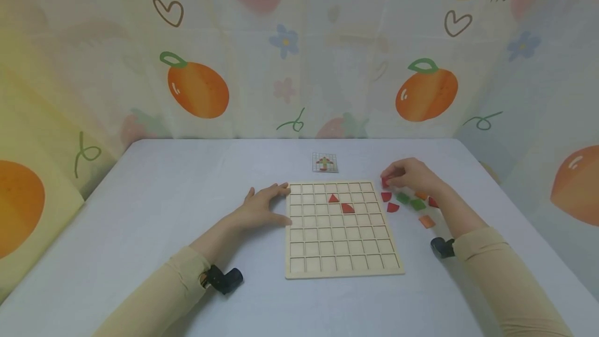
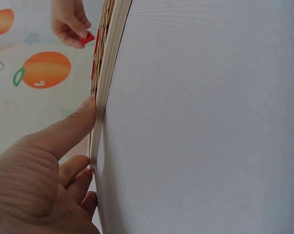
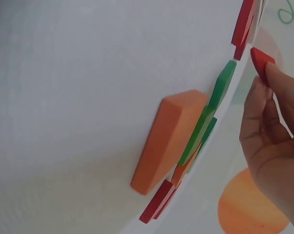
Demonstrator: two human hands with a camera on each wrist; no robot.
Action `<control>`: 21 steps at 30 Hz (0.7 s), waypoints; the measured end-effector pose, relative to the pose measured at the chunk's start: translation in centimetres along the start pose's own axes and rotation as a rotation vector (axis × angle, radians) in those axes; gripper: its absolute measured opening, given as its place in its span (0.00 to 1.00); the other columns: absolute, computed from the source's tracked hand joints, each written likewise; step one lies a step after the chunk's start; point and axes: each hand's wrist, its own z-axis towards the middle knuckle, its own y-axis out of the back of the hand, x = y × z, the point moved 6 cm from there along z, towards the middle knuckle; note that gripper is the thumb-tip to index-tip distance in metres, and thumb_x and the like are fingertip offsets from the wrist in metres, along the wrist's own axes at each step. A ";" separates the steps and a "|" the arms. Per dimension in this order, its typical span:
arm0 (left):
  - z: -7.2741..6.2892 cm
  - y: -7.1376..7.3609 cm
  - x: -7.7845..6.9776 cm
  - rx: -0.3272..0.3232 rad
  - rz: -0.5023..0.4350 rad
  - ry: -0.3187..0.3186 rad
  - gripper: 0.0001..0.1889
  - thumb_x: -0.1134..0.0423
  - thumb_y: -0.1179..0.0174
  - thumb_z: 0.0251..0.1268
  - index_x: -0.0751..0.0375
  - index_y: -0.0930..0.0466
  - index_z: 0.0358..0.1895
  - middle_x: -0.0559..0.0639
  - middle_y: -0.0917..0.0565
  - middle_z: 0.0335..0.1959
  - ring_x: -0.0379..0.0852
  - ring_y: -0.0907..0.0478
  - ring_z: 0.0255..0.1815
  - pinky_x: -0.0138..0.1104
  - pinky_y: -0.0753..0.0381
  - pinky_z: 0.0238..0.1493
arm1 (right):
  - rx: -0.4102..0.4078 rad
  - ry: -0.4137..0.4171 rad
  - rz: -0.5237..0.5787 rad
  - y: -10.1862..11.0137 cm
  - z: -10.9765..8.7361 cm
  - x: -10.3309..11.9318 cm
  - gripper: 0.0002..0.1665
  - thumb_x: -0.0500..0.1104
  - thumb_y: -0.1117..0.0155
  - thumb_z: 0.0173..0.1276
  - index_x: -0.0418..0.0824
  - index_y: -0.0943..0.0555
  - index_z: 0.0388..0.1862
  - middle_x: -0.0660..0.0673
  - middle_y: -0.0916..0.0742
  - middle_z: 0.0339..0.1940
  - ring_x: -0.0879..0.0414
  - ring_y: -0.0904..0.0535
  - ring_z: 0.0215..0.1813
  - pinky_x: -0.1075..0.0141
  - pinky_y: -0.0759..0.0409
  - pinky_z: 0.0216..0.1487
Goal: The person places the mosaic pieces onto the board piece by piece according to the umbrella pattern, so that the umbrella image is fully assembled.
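Observation:
A square wooden grid board (image 1: 343,233) lies on the white table, carrying a red triangle (image 1: 333,198) and a red quarter-circle piece (image 1: 348,208) in its upper cells. My left hand (image 1: 259,207) rests at the board's left edge, fingers spread, thumb and fingertips touching the rim. Beyond the board's upper right corner, my right hand (image 1: 412,175) pinches a red block (image 3: 262,62) between thumb and fingers, raised above the table. Below that hand lie loose red quarter-circles (image 1: 392,207), green blocks (image 1: 418,204) and orange blocks (image 1: 427,221).
A small pattern card (image 1: 325,163) with a coloured picture on a grid lies behind the board. A printed curtain (image 1: 309,56) hangs along the table's back edge. Another red piece (image 1: 433,202) sits partly behind the right forearm.

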 end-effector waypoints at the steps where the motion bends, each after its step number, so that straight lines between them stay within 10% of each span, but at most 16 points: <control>1: 0.0 0.0 0.0 -0.001 0.001 0.001 0.42 0.48 0.27 0.51 0.54 0.33 0.71 0.46 0.38 0.79 0.56 0.48 0.83 0.66 0.72 0.77 | 0.003 0.009 0.008 0.0 0.0 0.2 0.16 0.42 0.37 0.70 0.40 0.17 0.54 0.40 0.13 0.50 0.49 0.20 0.49 0.61 0.17 0.53; 21: 0.0 0.0 0.0 0.003 -0.017 -0.004 0.42 0.48 0.27 0.51 0.54 0.33 0.71 0.47 0.38 0.79 0.58 0.49 0.82 0.67 0.72 0.77 | 0.226 0.088 0.069 -2.9 -0.5 3.4 0.11 0.47 0.29 0.62 0.47 0.12 0.43 0.49 0.09 0.36 0.53 0.19 0.37 0.63 0.19 0.43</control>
